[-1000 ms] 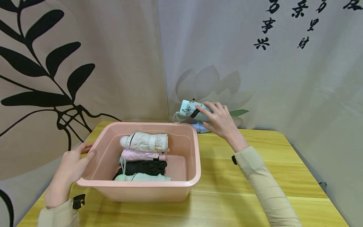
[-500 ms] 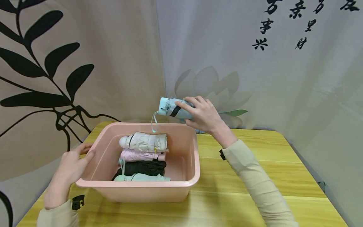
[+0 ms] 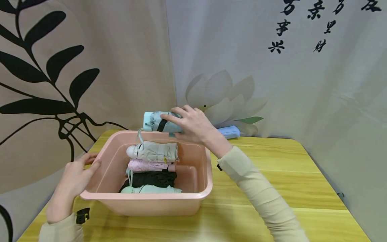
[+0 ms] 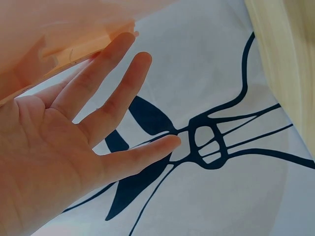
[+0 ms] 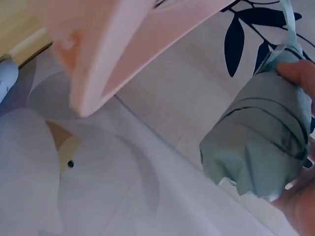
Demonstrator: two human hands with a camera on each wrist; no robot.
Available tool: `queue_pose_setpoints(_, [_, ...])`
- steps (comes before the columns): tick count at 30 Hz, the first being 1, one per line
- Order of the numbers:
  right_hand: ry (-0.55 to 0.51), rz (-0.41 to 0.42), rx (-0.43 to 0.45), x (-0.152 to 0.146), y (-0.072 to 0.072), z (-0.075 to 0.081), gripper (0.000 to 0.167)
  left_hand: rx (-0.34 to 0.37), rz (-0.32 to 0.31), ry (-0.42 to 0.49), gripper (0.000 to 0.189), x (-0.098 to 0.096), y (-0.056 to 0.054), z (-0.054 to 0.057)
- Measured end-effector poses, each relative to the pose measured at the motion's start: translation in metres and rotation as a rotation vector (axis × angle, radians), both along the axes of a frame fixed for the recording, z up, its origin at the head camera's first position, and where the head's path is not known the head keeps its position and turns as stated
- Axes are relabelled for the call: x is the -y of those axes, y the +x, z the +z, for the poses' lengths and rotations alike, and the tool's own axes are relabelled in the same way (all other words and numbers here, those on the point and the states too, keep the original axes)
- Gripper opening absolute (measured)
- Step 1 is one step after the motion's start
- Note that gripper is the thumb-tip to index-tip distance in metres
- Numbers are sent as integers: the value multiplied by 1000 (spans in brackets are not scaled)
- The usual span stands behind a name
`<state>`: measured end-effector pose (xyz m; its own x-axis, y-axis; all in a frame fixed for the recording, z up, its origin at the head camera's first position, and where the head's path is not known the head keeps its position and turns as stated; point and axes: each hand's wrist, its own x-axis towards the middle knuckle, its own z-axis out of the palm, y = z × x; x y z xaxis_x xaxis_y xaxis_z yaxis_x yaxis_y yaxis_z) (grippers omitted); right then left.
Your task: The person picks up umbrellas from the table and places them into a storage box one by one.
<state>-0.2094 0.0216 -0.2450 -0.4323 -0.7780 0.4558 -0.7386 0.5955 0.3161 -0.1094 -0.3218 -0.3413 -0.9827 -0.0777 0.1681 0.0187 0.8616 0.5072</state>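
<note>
My right hand [image 3: 198, 127] grips a folded light blue umbrella [image 3: 156, 121] with a dark strap. It hangs nearly level above the far rim of the pink plastic bin [image 3: 145, 196], its cord loop dangling over the rim. In the right wrist view the umbrella's [image 5: 258, 132] ruffled fabric end shows, with only part of the hand visible. My left hand [image 3: 74, 176] rests against the bin's left side. Its fingers [image 4: 115, 105] are spread and fairly straight in the left wrist view. Inside the bin lie a white umbrella [image 3: 154, 151], a pink one [image 3: 146, 165], a black one [image 3: 155, 179] and a mint green one [image 3: 157, 189].
A blue folded umbrella [image 3: 229, 132] lies at the back edge of the yellow wooden table [image 3: 272, 188], behind my right wrist. Printed curtains [image 3: 127, 67] hang close behind the table. The bin's right part shows bare floor [image 3: 187, 179].
My right hand has carried the light blue umbrella leftward from the table's back to over the bin's far rim, uncovering the blue umbrella. My left hand has stayed at the bin.
</note>
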Motion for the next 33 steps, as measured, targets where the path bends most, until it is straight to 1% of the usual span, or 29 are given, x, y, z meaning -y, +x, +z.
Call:
queue_pose_setpoints(4, [61, -10, 31, 14, 3, 0, 58, -7, -5, 1, 50, 1, 0, 0])
queue_pose_setpoints(15, [203, 4, 83, 44, 13, 0, 57, -26, -13, 6, 49, 1, -1, -1])
queue_pose_setpoints(18, [238, 6, 96, 51, 16, 1, 58, -20, -11, 5, 49, 2, -1, -1])
queue_pose_setpoints(23, [263, 23, 100, 62, 18, 0, 59, -3, -11, 5, 50, 2, 0, -1])
queue_pose_setpoints(27, [300, 15, 117, 70, 20, -2, 59, -2, -9, 7, 50, 2, 0, -1])
queue_pose_setpoints(31, [333, 9, 150, 78, 22, -8, 61, -37, -10, -4, 47, 2, 0, -1])
queue_pose_setpoints(33, [339, 18, 153, 80, 23, -12, 61, -48, -12, -8, 46, 2, 0, -2])
